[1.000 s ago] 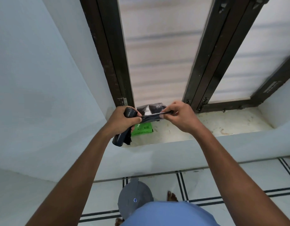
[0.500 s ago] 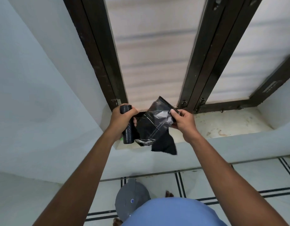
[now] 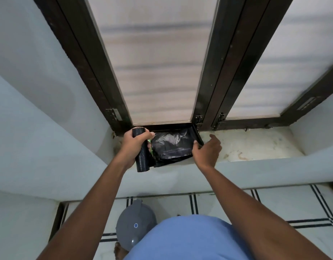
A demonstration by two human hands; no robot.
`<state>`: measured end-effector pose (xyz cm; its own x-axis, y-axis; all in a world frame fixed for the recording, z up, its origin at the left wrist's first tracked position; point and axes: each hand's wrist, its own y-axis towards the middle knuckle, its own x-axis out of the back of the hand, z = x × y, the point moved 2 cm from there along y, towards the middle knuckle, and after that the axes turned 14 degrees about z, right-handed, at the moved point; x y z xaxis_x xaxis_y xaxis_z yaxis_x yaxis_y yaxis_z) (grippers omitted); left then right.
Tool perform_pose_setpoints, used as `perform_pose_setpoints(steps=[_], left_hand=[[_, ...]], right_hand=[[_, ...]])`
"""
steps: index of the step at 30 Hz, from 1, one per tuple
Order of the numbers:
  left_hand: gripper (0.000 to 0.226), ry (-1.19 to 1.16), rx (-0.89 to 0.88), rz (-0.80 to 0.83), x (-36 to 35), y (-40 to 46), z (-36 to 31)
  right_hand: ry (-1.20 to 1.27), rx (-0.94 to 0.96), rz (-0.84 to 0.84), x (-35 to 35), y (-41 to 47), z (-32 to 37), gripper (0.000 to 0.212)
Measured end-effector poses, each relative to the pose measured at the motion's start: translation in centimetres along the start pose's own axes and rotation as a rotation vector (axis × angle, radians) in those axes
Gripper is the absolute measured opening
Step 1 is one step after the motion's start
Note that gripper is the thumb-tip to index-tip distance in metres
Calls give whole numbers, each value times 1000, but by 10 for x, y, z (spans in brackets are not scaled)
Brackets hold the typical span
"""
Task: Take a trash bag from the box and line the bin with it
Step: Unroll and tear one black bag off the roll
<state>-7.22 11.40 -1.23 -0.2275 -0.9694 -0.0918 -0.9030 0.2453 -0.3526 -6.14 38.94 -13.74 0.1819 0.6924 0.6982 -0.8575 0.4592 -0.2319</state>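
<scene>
My left hand [image 3: 132, 147] grips a black roll of trash bags [image 3: 142, 162], held upright over the left end of the window sill [image 3: 255, 147]. A single black trash bag [image 3: 173, 145], still folded, lies on the sill just right of the roll. My right hand [image 3: 207, 152] is at the bag's right edge with its fingers spread; only the thumb touches the bag. The green box [image 3: 149, 141] shows as a thin sliver between my left hand and the bag; the rest is hidden. The grey bin [image 3: 135, 226], lid on, stands on the floor below, partly behind my blue shirt.
Dark window frames [image 3: 214, 81] with frosted panes rise right behind the sill. A pale wall [image 3: 40, 109] closes in on the left. The tiled floor [image 3: 274, 207] with black lines lies under the sill, and my foot shows beside the bin.
My right hand has lowered the bag from mid-air onto the sill and spread its fingers. My left hand still holds the roll, now slightly lower.
</scene>
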Motion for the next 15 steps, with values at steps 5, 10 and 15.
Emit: perform_pose_setpoints(steps=[5,10,15], left_hand=[[17,-62,34,24,-6,0,6],[25,-246,20,119,-7,-4,2],[33,-380,-24,51,0,-3,-7]], right_hand=[[-566,467,271,-26,-17,-5,36],[173,275,597,-10,-64,65,64],[475,455,842,-4,-124,120,74]])
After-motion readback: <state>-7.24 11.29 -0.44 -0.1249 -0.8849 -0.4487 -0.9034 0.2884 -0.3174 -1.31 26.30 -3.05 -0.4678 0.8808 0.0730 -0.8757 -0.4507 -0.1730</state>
